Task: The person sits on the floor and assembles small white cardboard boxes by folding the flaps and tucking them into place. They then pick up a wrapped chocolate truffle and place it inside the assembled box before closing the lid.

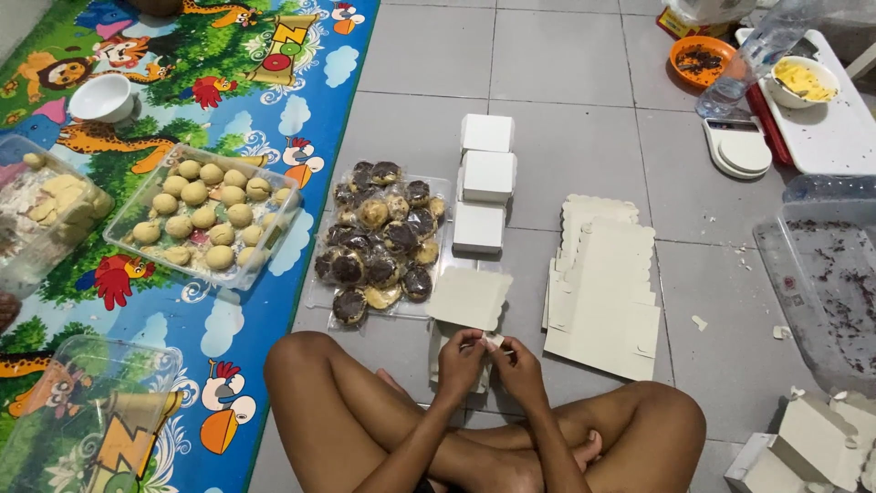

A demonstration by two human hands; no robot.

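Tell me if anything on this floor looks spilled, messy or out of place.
Small white scraps lie scattered on the grey tiles right of the flat cardboard box blanks. The clear tray at the right edge is smeared with dark crumbs. Both hands, left hand and right hand, pinch a small pale piece.

A clear tub of pale dough balls sits on the bright animal play mat at about ten o'clock. A white bowl lies further off at eleven o'clock, and another clear tub stands at nine o'clock. Toward twelve o'clock, a tray of chocolate-topped pastries rests on the grey tiles, with three closed white boxes in a row just beside it. At one o'clock lies a stack of flat box blanks. At two o'clock are an orange bowl, a white kitchen scale and a plastic bottle. A large clear container sits at three o'clock.
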